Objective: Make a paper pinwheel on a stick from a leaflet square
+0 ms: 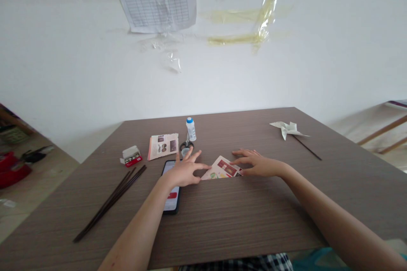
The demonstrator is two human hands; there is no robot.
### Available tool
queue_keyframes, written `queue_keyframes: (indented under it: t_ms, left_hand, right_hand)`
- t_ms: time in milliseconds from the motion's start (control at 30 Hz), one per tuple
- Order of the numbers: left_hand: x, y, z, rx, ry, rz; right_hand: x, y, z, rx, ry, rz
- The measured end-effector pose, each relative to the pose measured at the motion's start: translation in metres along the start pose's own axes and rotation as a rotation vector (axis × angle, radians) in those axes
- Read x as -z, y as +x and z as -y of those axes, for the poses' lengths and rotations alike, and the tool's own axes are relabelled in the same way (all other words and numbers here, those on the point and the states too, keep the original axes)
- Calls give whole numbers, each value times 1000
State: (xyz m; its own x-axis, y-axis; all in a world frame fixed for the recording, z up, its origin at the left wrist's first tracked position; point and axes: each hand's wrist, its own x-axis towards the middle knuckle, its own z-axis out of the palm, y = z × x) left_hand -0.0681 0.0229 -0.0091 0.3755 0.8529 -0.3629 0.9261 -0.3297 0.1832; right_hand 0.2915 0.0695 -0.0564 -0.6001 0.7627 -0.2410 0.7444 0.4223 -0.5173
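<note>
A piece of printed paper [222, 168], folded into a triangle, lies flat on the table with its long edge toward me. My left hand [186, 170] is spread, its fingertips touching the triangle's left corner. From the other side, my right hand [254, 163] rests its stretched fingers on the right corner. Partly under my left hand and forearm is a smartphone [171, 205] with its screen lit. Just beyond the left fingers are scissors [187, 145], their handles toward me, and a small pale round cap or cup.
A white bottle with a blue cap [190, 129] stands behind the scissors. Further left are a stack of printed paper [163, 145], a small red-and-white box [131, 156] and several dark sticks [111, 201]. A paper pinwheel [288, 129] on a stick lies at the right.
</note>
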Motion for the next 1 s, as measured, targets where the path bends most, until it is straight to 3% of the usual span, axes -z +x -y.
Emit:
queue_keyframes:
  t_ms: [233,700,1000]
  left_hand:
    - [1,-2,-2,1,11,2]
    - [-14,8,-5,48,-48,-108]
    - [-19,10,-16,91,-104,-207]
  right_hand:
    - [-14,4,7,7,-32,-110]
    - [-39,27,-15,69,-33,-321]
    - [-36,24,5,-76,-84,-320]
